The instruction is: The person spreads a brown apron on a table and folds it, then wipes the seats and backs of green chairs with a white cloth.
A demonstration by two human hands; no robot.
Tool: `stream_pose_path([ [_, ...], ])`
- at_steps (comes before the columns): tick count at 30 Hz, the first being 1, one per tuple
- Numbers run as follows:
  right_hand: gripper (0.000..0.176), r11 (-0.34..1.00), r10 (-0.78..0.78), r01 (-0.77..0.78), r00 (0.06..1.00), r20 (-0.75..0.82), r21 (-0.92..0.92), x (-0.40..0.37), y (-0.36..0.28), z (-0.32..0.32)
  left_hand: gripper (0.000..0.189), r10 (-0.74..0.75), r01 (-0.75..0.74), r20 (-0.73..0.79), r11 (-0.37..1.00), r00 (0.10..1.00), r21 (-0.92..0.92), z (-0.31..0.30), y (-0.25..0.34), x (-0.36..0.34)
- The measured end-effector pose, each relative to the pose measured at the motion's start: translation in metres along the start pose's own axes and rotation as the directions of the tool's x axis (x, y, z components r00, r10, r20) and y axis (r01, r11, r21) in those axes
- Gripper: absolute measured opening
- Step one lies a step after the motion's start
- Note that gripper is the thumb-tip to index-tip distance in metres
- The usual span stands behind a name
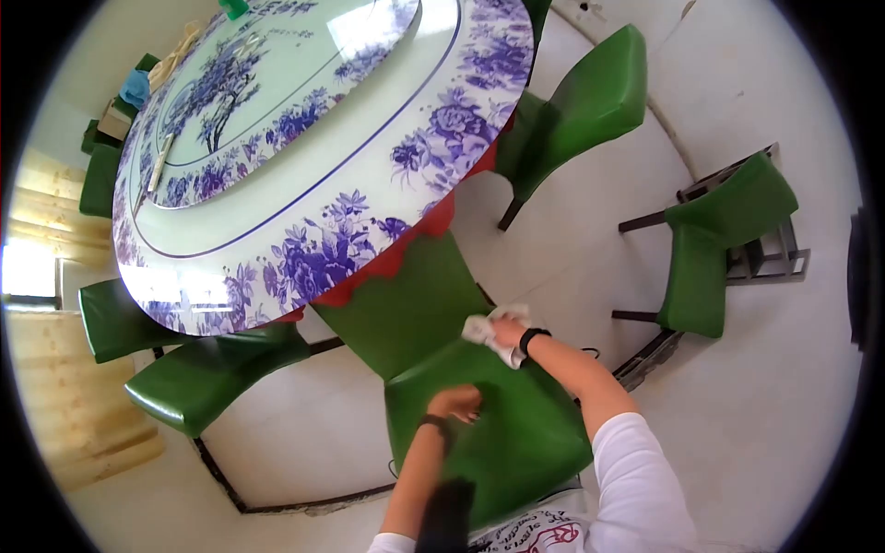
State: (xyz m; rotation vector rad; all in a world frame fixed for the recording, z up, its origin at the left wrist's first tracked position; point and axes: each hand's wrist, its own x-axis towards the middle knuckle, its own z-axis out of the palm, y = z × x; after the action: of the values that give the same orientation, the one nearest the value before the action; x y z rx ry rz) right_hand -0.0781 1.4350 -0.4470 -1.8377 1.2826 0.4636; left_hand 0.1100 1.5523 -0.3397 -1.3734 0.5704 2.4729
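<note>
A green chair (525, 442) stands directly in front of me, its far part reaching to the table's edge. My right hand (507, 330), with a black band on the wrist, is closed on a white cloth (481, 330) at the chair's right edge. Lower and to the left, my left hand (455, 403) is over the green surface with its fingers curled in. Nothing shows in it, though its palm side is hidden.
A large round table (369, 212) with purple flower patterns and a raised centre disc (267, 101) fills the upper left. Other green chairs stand at the left (198, 378), the upper right (590, 92) and the right (696, 276). A blue cloth (135, 88) lies far left.
</note>
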Motion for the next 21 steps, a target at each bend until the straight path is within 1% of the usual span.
stream_pose_path([
  [1,0.040,0.998,0.053,-0.053,0.999,0.002,0.042,0.012,0.017,0.007,0.007,0.010,-0.009,0.025,0.999,1.000,-0.037,0.001,-0.013,0.012],
  [2,0.041,0.991,0.106,-0.106,0.994,0.004,0.084,0.024,0.033,0.013,0.008,0.004,-0.004,-0.021,0.999,1.000,-0.032,0.011,-0.018,0.014],
  [3,0.041,0.999,0.036,-0.035,0.998,0.055,-0.021,0.029,0.036,0.011,0.010,0.002,-0.003,-0.069,1.000,0.998,-0.025,0.025,-0.017,0.014],
  [4,0.035,0.996,0.086,-0.087,0.996,0.039,0.020,0.032,0.027,0.016,0.011,0.002,-0.004,-0.112,1.000,0.994,-0.017,0.029,-0.018,0.015],
  [5,0.035,0.996,0.076,-0.080,0.992,0.104,0.035,0.033,0.024,0.015,0.012,-0.021,0.020,-0.147,1.000,0.989,-0.008,0.029,-0.020,0.014],
  [7,0.034,0.994,0.083,-0.096,0.968,0.238,0.045,0.020,0.039,0.005,0.014,-0.051,0.054,-0.185,0.998,0.981,0.009,0.045,-0.019,0.023],
  [8,0.035,0.986,0.085,-0.119,0.963,0.256,0.119,0.012,0.043,-0.002,0.015,-0.052,0.058,-0.179,0.998,0.982,0.029,0.048,-0.014,0.026],
  [10,0.039,0.952,0.076,-0.155,0.955,0.288,0.264,-0.030,-0.002,-0.052,0.018,-0.053,0.065,-0.178,0.996,0.983,0.066,0.041,-0.010,0.023],
  [11,0.040,0.963,0.018,-0.106,0.942,0.336,0.246,-0.036,0.001,-0.055,0.019,-0.055,0.072,-0.184,0.994,0.981,0.085,0.037,-0.011,0.020],
  [12,0.040,0.971,-0.040,-0.053,0.924,0.380,0.231,-0.041,0.004,-0.057,0.021,-0.036,0.066,-0.176,0.983,0.984,0.169,0.034,-0.010,0.018],
  [13,0.041,0.976,-0.096,0.003,0.903,0.418,0.218,-0.048,0.007,-0.062,0.024,0.065,-0.034,-0.183,0.985,0.981,0.168,0.031,-0.020,0.022],
  [14,0.041,0.967,-0.108,-0.012,0.887,0.450,0.255,-0.060,0.007,-0.071,0.028,0.165,-0.132,-0.190,0.976,0.968,0.173,0.031,-0.037,0.028],
  [15,0.040,0.957,-0.121,-0.027,0.871,0.477,0.290,-0.076,0.006,-0.081,0.034,0.265,-0.231,-0.197,0.956,0.944,0.182,0.032,-0.036,0.021],
  [16,0.040,0.945,-0.135,-0.042,0.854,0.502,0.325,-0.095,0.007,-0.090,0.040,0.262,-0.185,-0.230,0.933,0.937,0.307,0.034,-0.030,0.018],
  [17,0.041,0.931,-0.150,-0.060,0.835,0.529,0.359,-0.113,0.009,-0.094,0.048,0.261,-0.131,-0.265,0.897,0.929,0.423,0.045,-0.019,-0.002],
  [18,0.043,0.926,-0.186,-0.029,0.833,0.521,0.377,-0.129,0.020,-0.089,0.056,0.262,-0.069,-0.300,0.847,0.917,0.527,0.059,-0.010,-0.023],
  [19,0.046,0.920,-0.222,0.003,0.828,0.515,0.393,-0.140,0.029,-0.087,0.064,0.333,-0.054,-0.274,0.719,0.902,0.693,0.072,-0.004,-0.046],
  [20,0.049,0.929,-0.226,0.032,0.837,0.499,0.369,-0.191,-0.026,-0.141,0.073,0.398,-0.031,-0.237,0.562,0.886,0.827,0.084,-0.001,-0.070],
  [21,0.055,0.946,-0.259,0.140,0.867,0.426,0.291,-0.214,-0.036,-0.156,0.084,0.454,0.003,-0.191,0.383,0.870,0.924,0.095,0.001,-0.096],
])
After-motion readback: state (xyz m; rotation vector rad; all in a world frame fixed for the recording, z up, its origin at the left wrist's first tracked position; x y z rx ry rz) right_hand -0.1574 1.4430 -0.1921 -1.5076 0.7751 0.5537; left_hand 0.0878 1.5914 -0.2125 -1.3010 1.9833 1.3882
